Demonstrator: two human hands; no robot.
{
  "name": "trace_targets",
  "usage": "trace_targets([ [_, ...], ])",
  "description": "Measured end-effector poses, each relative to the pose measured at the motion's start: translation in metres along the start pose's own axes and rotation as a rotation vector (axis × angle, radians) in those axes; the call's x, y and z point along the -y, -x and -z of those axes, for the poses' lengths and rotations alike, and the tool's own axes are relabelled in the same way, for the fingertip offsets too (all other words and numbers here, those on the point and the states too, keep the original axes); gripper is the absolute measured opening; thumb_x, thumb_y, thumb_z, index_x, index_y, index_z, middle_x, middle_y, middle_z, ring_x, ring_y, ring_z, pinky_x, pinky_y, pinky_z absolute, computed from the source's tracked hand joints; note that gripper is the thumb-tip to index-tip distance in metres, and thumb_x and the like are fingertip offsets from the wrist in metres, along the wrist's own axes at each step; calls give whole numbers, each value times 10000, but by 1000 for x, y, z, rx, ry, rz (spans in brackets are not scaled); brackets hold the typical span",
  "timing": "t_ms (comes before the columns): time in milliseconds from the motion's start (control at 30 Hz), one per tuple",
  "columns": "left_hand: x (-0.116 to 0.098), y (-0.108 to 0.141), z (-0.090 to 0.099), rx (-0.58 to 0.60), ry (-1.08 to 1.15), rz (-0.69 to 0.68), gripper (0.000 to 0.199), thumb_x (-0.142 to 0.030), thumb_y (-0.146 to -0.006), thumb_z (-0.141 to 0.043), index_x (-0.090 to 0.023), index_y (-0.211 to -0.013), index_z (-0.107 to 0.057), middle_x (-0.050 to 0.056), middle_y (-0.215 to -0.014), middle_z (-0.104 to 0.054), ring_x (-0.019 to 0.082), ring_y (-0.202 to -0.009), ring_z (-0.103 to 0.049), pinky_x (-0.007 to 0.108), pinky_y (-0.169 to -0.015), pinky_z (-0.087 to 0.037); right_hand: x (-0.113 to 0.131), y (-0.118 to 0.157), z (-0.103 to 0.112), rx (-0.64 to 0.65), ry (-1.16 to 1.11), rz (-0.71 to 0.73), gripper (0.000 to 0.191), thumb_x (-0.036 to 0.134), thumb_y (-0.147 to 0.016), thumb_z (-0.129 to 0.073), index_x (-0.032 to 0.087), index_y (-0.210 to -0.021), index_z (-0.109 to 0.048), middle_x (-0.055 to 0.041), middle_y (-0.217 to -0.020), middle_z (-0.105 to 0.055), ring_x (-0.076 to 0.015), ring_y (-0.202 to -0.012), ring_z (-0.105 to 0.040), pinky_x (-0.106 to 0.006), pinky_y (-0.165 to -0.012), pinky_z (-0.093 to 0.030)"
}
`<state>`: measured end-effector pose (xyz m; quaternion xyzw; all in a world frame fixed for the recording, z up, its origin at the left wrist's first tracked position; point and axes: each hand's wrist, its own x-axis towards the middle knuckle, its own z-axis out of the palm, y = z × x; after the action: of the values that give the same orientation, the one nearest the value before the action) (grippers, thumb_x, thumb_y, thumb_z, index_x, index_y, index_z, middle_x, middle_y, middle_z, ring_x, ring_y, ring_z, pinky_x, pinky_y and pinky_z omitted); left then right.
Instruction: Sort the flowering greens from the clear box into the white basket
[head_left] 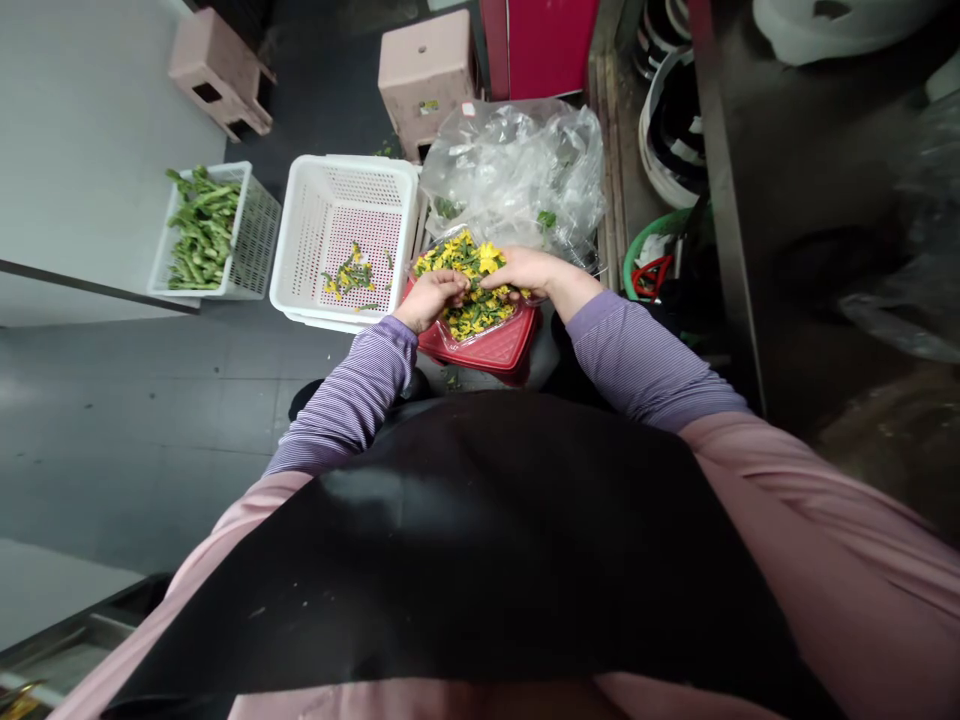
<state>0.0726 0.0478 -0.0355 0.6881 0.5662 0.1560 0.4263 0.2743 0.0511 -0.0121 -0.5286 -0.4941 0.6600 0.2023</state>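
Observation:
A heap of small green stems with yellow blossoms (480, 318) lies in a clear plastic bag on top of a red plastic container (499, 352). Over the left side of the heap, my left hand (435, 297) is closed in a pinch, with what is between the fingertips too small to make out. My right hand (525, 273) reaches in from the right, its fingers curled closed among the blossoms. A bright yellow blossom (490, 258) shows by its thumb. Both sets of fingertips are close together.
Left of the heap stands a white basket (289, 265) with a few yellow-flowered stems (351, 275). Farther left, another basket (241, 235) holds green stalks (202, 230). Crumpled clear plastic (517, 160) lies behind. Pink stools (424, 75) stand beyond; a green tub (636, 250) sits right.

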Motion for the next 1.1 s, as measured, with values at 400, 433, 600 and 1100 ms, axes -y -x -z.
trace_targets([
  [400,-1,-15,-23,-47,-179,-16,44,-173,-808,-663,-133,-801,-680,27,-724,-657,154,-697,-581,275,-710,-458,-9,-5,-8,-121,122,-71,174,27,-763,-745,144,-847,-648,30,-553,-525,-85,-469,-436,-221,-430,-369],
  [433,-3,-17,-20,-43,-59,-7,53,-172,-798,-672,-131,-767,-658,7,-674,-622,130,-643,-543,260,-669,-443,-10,-6,-9,-99,126,-61,182,25,-755,-752,145,-844,-649,28,-565,-537,-85,-477,-443,-221,-436,-370],
  [600,-16,-8,-12,-111,313,90,218,-347,-899,-641,-150,-808,-623,-4,-659,-574,92,-553,-481,235,-588,-425,-11,-11,-8,-62,-135,15,171,116,-800,-762,162,-910,-639,14,-670,-596,-82,-518,-471,-208,-459,-394],
  [1100,-16,11,-15,-14,339,-57,124,-237,-840,-650,-157,-759,-601,-26,-640,-557,65,-503,-438,200,-513,-365,-1,-8,1,125,-517,-179,99,194,-899,-664,144,-945,-591,1,-664,-513,-78,-504,-421,-165,-384,-295],
])
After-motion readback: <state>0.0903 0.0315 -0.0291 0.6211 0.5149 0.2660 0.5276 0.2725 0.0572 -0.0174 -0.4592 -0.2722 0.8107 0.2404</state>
